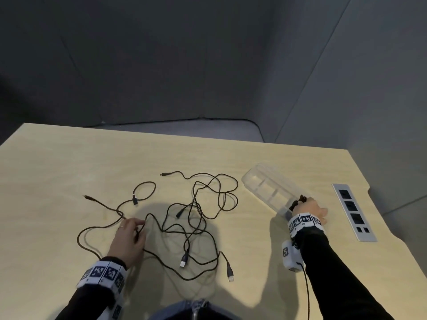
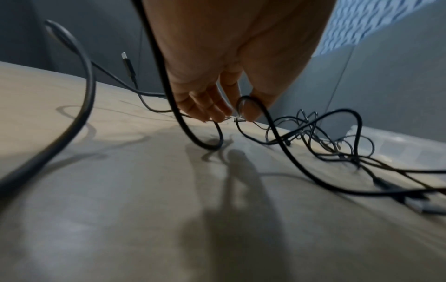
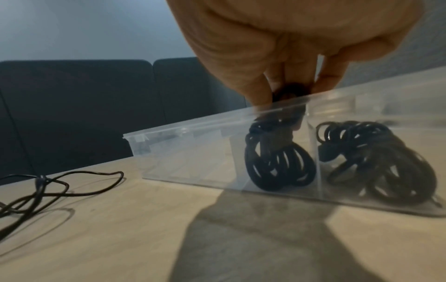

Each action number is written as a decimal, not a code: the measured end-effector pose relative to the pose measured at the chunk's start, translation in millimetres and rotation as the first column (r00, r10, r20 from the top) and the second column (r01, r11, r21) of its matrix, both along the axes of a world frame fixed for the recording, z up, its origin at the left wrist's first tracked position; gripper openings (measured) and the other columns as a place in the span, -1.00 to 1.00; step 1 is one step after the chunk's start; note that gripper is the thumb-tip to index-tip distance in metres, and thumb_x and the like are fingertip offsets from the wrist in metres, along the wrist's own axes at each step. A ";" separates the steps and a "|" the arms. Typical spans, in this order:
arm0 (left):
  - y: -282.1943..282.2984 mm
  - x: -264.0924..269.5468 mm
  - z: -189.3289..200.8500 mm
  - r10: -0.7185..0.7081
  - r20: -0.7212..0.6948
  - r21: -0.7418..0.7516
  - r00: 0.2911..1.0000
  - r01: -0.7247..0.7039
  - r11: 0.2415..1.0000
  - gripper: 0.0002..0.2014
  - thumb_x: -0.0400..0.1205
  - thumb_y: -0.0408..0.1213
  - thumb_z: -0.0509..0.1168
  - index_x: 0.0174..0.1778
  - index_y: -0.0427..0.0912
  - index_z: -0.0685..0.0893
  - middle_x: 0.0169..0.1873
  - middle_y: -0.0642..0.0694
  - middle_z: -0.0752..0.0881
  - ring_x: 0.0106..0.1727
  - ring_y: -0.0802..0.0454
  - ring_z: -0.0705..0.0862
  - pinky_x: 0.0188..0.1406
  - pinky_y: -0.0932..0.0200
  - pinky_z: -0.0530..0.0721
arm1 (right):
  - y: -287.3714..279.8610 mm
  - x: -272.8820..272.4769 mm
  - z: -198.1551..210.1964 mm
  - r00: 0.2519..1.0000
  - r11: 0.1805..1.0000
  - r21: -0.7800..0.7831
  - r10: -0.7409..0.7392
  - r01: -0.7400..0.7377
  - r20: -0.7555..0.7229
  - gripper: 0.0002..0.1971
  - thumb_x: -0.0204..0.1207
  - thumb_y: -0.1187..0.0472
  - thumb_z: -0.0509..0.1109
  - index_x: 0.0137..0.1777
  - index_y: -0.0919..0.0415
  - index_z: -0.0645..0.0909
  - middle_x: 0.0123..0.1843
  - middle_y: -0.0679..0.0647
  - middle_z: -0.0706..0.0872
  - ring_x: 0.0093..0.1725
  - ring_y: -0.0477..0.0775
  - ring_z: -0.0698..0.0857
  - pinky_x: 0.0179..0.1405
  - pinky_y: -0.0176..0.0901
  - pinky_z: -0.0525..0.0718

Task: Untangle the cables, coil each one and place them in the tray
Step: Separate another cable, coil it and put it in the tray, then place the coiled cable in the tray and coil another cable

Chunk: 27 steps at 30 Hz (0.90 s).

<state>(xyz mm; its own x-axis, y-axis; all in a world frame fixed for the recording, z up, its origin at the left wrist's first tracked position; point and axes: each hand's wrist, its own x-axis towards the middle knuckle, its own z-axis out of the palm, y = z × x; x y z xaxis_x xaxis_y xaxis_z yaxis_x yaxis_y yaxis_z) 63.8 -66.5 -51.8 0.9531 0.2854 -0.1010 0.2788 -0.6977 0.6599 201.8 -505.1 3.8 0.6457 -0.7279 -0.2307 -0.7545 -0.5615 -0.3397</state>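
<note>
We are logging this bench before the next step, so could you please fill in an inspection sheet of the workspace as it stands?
Surface: light wooden table, shadows across the near part.
Job's things: clear tray with dividers at the right; one coil lies in a compartment; a second coil is going into the next one.
Clutter: nothing seen.
Grippers: left hand pinches a loop of the tangle; right hand grips the second coil over the tray.
Cables: tangle of black cables loose at the centre, plugs lying free.
Surroundings: grey wall panels; socket strip set in the table at the right; dark seat beyond the far edge.
</note>
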 end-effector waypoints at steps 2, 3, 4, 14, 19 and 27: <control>-0.1 -0.4 1.1 0.006 -0.016 0.017 1.000 -0.006 1.000 -0.77 0.54 -0.38 0.39 0.12 -0.22 0.65 0.07 -0.12 0.55 0.09 -0.18 0.63 0.13 -0.06 0.59 | -5.8 -1.4 2.1 0.999 0.998 0.045 0.053 -0.052 -0.008 -0.76 0.67 0.16 0.17 0.12 0.27 0.60 0.25 0.42 0.52 0.32 0.39 0.39 0.30 0.22 0.38; -1.3 -0.1 2.4 0.010 -0.013 0.045 1.000 -0.010 0.999 -0.74 0.52 -0.39 0.40 0.13 -0.22 0.65 0.11 -0.15 0.56 0.11 -0.20 0.63 0.12 -0.08 0.59 | -11.5 -2.8 2.3 0.997 0.995 0.065 0.081 -0.081 -0.005 -0.76 0.66 0.14 0.17 0.10 0.23 0.62 0.22 0.41 0.55 0.28 0.38 0.43 0.28 0.18 0.41; -3.0 0.5 4.3 0.008 0.006 0.087 1.000 -0.008 0.996 -0.70 0.49 -0.41 0.42 0.14 -0.24 0.65 0.14 -0.17 0.57 0.12 -0.22 0.63 0.09 -0.10 0.60 | -17.7 -4.7 1.8 0.991 0.989 0.071 0.132 -0.131 -0.005 -0.77 0.64 0.13 0.20 0.09 0.19 0.65 0.18 0.38 0.60 0.23 0.38 0.48 0.27 0.15 0.47; -92.9 23.1 48.7 -0.512 0.218 0.240 0.831 0.462 0.854 -0.69 0.43 -0.38 0.45 0.07 -0.07 0.67 0.13 -0.03 0.62 -0.02 0.02 0.67 -0.08 0.04 0.71 | 4.1 -60.4 -1.0 0.822 0.824 0.069 0.566 -0.562 -0.070 -0.71 0.57 0.05 0.33 0.27 -0.02 0.63 0.14 0.13 0.73 0.26 0.24 0.59 0.15 0.05 0.60; -124.8 19.7 38.0 -0.782 -0.063 0.299 0.620 0.759 0.578 -0.57 0.58 0.03 0.04 0.37 0.15 0.50 0.40 0.11 0.49 0.42 0.07 0.45 0.41 0.04 0.43 | 20.2 -70.9 -12.4 0.794 0.783 0.196 0.607 -0.590 -0.033 -0.69 0.53 0.02 0.36 0.26 -0.04 0.63 0.10 0.16 0.71 0.17 0.23 0.64 0.21 0.10 0.61; -116.5 11.3 28.4 -0.817 -0.197 0.342 0.542 0.819 0.461 -0.41 0.58 0.12 -0.19 0.60 0.25 0.08 0.33 0.01 0.59 0.32 -0.01 0.47 0.33 0.06 0.45 | 32.6 -79.9 -24.4 0.763 0.739 0.258 0.646 -0.623 -0.008 -0.77 0.54 -0.03 0.23 0.08 -0.08 0.66 0.04 0.18 0.70 0.07 0.26 0.66 0.17 0.03 0.63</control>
<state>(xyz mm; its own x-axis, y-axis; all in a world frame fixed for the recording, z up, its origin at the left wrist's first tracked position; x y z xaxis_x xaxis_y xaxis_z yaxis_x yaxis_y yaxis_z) 75.2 -183.1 -23.5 0.7692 -0.6122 -0.1830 -0.5448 -0.7781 0.3126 121.9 -472.4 -20.7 0.9062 -0.0761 -0.4159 -0.2847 -0.8371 -0.4672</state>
